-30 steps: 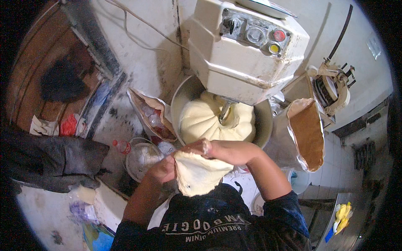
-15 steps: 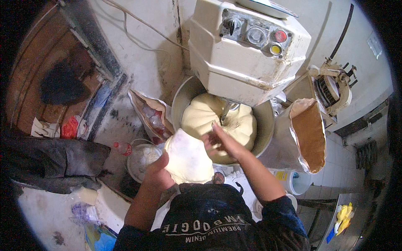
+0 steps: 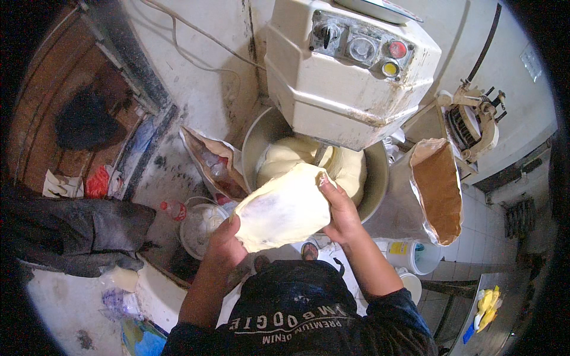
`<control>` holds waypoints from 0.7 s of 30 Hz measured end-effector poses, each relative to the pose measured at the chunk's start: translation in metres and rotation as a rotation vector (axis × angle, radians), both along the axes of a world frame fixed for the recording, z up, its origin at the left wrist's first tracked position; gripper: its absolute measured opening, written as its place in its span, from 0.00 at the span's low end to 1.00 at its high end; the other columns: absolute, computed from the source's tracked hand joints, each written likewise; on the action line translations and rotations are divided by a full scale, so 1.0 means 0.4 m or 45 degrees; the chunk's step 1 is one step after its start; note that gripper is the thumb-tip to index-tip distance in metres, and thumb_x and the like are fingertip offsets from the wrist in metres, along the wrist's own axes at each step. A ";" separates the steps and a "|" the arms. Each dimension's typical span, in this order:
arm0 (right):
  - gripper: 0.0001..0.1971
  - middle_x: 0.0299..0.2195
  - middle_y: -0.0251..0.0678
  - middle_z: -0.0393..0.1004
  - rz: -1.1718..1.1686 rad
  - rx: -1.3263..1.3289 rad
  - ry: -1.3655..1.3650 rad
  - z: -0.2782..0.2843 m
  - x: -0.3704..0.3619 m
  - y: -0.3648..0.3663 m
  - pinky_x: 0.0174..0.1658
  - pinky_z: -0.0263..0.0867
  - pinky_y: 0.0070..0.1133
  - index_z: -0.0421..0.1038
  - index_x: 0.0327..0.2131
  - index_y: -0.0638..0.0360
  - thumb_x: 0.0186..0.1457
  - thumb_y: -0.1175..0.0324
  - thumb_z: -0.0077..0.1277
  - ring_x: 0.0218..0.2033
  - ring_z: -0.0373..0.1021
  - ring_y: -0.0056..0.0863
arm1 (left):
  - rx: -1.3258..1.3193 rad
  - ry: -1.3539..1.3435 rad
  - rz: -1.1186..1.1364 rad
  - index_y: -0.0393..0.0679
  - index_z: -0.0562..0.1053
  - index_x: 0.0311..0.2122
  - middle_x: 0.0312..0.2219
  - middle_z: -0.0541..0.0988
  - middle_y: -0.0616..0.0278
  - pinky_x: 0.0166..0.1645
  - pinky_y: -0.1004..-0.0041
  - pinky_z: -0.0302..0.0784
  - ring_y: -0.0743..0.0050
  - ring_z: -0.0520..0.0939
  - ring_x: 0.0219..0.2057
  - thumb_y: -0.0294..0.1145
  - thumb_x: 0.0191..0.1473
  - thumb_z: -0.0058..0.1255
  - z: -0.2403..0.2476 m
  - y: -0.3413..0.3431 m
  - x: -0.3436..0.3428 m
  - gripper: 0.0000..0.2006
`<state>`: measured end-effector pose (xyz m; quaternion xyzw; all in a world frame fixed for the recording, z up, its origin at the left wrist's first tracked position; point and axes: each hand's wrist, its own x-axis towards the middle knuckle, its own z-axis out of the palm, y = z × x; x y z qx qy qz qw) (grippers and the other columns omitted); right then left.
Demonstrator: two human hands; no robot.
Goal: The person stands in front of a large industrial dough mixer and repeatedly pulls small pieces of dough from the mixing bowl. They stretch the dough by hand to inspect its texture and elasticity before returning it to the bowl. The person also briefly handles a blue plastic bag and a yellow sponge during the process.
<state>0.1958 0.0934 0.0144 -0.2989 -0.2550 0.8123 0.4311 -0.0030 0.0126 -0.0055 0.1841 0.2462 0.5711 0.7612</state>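
Observation:
A thin, pale sheet of dough (image 3: 284, 207) is stretched between my two hands, with a greyish see-through patch left of its middle. Its left edge is pinched by my left hand (image 3: 225, 243). At its right edge, my right hand (image 3: 341, 212) grips with the thumb on top and the fingers behind, mostly hidden. Beyond the sheet, a big mass of dough (image 3: 350, 172) fills much of the metal mixer bowl (image 3: 252, 139). The sheet covers part of the bowl's near side. Over the bowl looms the white dough mixer (image 3: 350, 83).
To the bowl's right stands a tall paper sack (image 3: 436, 196), with a white bucket (image 3: 409, 256) below it. On the left are an opened sack (image 3: 214, 163), a small pail (image 3: 202, 228), a red-labelled bottle (image 3: 173, 209) and dark cloth (image 3: 83, 231). A yellow-and-blue item (image 3: 487, 308) lies far right.
My right hand has come back from over the bowl and taken hold of the dough's right edge. The piece is now pulled wider and thinner, and a see-through patch shows.

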 end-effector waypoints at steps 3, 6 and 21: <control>0.22 0.44 0.37 0.66 0.153 0.025 -0.082 0.019 0.037 0.012 0.48 0.61 0.23 0.58 0.49 0.62 0.56 0.58 0.39 0.44 0.65 0.26 | 0.021 0.135 0.067 0.34 0.50 0.56 0.53 0.59 0.48 0.58 0.57 0.51 0.55 0.60 0.55 0.49 0.51 0.41 -0.006 0.002 -0.009 0.34; 0.24 0.45 0.41 0.66 0.172 0.009 -0.122 0.010 0.050 0.011 0.47 0.63 0.27 0.57 0.50 0.62 0.55 0.56 0.40 0.44 0.66 0.30 | 0.008 0.225 0.015 0.37 0.50 0.56 0.54 0.58 0.52 0.58 0.54 0.51 0.55 0.58 0.55 0.52 0.52 0.39 -0.010 0.001 -0.020 0.34; 0.18 0.35 0.38 0.72 0.223 0.044 -0.228 0.068 0.056 0.022 0.37 0.68 0.22 0.66 0.40 0.66 0.51 0.62 0.48 0.33 0.71 0.25 | -0.018 0.181 -0.154 0.36 0.50 0.56 0.53 0.59 0.51 0.58 0.57 0.52 0.55 0.59 0.55 0.46 0.54 0.36 -0.038 -0.008 -0.022 0.30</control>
